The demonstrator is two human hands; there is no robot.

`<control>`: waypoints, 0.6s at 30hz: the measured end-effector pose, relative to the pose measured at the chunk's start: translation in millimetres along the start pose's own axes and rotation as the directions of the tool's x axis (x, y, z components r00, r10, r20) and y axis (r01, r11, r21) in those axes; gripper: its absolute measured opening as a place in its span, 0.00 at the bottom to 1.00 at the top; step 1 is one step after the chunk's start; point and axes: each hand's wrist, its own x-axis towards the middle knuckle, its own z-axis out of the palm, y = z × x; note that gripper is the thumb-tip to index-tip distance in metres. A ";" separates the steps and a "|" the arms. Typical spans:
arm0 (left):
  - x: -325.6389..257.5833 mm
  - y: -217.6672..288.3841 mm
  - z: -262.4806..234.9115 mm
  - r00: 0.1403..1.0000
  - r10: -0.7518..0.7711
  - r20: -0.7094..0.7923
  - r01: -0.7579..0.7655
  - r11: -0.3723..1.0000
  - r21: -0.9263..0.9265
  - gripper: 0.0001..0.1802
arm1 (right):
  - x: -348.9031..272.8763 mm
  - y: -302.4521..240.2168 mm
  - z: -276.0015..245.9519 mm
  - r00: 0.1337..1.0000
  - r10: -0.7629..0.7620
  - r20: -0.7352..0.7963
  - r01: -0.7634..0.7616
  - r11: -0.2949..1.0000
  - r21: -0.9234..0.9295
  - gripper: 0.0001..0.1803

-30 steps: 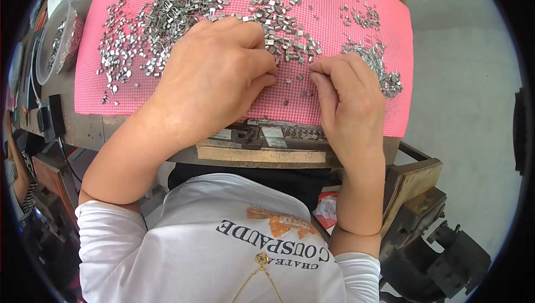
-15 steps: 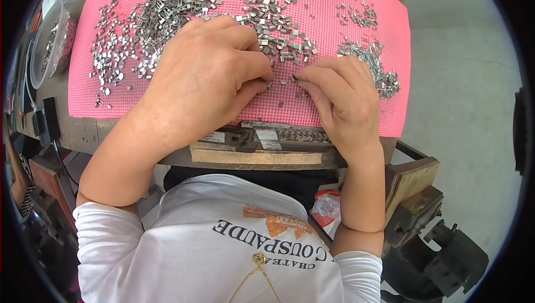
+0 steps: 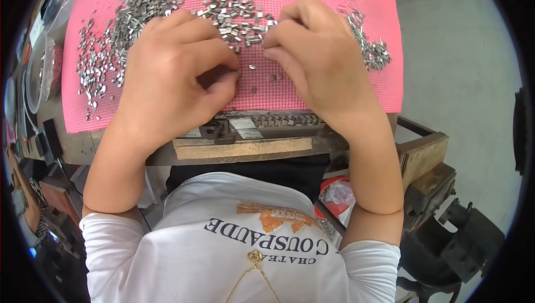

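Two hands are working low over the pink mat (image 3: 111, 2), and you are keeping them close together near its front edge. Your left hand (image 3: 173, 80) is curling over the mat, thumb and forefinger drawn narrow and almost meeting near one of the small metal pieces (image 3: 234, 10); whether a piece is actually sitting in that pinch, I cannot tell. Your right hand (image 3: 317, 63) is bending its fingers (image 3: 278, 38) inward too, tips bunched tight and touching the near edge of the central heap of pieces, and any catch between them is hidden.

Those silvery pieces are lying scattered across the mat: a dense drift at the far left, a cluster straight ahead of your fingertips, a thinner streak beside your right hand, and a few loose ones on the bare mat between both hands.

Just below the mat, a metal rack (image 3: 278, 120) with a row of slots is sitting on a wooden block (image 3: 245, 148) at the tabletop edge, under your wrists.
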 end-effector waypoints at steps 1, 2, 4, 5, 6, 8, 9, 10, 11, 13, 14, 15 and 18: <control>-1.9 3.4 0.0 0.999 -0.006 -0.054 0.006 1.000 0.012 0.10 | -4.8 -0.6 -4.0 1.000 0.007 -0.006 -0.007 1.000 -0.003 0.06; -2.1 7.9 -1.0 0.999 0.003 -0.050 -0.002 1.000 0.011 0.10 | -12.5 -3.3 -11.6 0.998 0.041 -0.055 -0.039 0.998 0.043 0.06; -3.8 20.9 -7.9 0.997 -0.016 -0.078 0.012 0.999 -0.053 0.10 | -31.7 -12.1 -23.8 0.991 0.077 -0.107 -0.066 0.993 0.097 0.06; -4.5 30.2 -8.3 0.997 -0.004 -0.083 -0.001 0.998 -0.059 0.10 | -43.7 -17.1 -28.9 0.981 0.177 -0.083 -0.164 0.976 0.143 0.07; -5.8 38.2 -6.8 0.997 0.003 -0.079 -0.007 0.998 -0.057 0.10 | -53.8 -21.2 -33.2 0.960 0.274 -0.055 -0.259 0.948 0.186 0.09; -10.2 51.2 2.5 0.997 0.016 -0.070 -0.027 0.986 -0.166 0.11 | -70.7 -24.7 -37.8 0.955 0.295 -0.040 -0.281 0.937 0.206 0.09; -12.7 57.1 9.9 0.996 0.023 -0.085 -0.037 0.984 -0.175 0.12 | -77.7 -26.4 -39.1 0.950 0.311 -0.020 -0.299 0.928 0.224 0.09; -12.8 62.1 15.6 0.996 0.028 -0.081 -0.041 0.984 -0.172 0.12 | -83.1 -28.4 -38.6 0.949 0.314 -0.025 -0.301 0.926 0.226 0.09; -12.5 66.8 20.6 0.995 0.020 -0.097 -0.036 0.986 -0.164 0.12 | -87.2 -30.6 -37.2 0.954 0.299 -0.033 -0.286 0.934 0.215 0.09; -13.3 70.8 30.3 0.993 0.019 -0.115 -0.037 0.988 -0.150 0.13 | -91.4 -33.7 -34.4 0.957 0.288 -0.045 -0.273 0.939 0.207 0.09; -13.2 72.8 34.7 0.994 0.022 -0.110 -0.038 0.988 -0.147 0.13 | -92.2 -35.3 -33.1 0.964 0.257 -0.067 -0.246 0.959 0.143 0.08; -12.9 74.6 38.5 0.992 0.036 -0.120 -0.050 0.992 -0.118 0.14 | -92.2 -36.3 -31.1 0.971 0.224 -0.087 -0.217 0.973 0.078 0.08; -13.7 78.0 45.6 0.990 0.062 -0.128 -0.069 0.997 -0.046 0.15 | -94.1 -35.5 -21.5 0.977 0.144 -0.157 -0.154 0.987 -0.051 0.09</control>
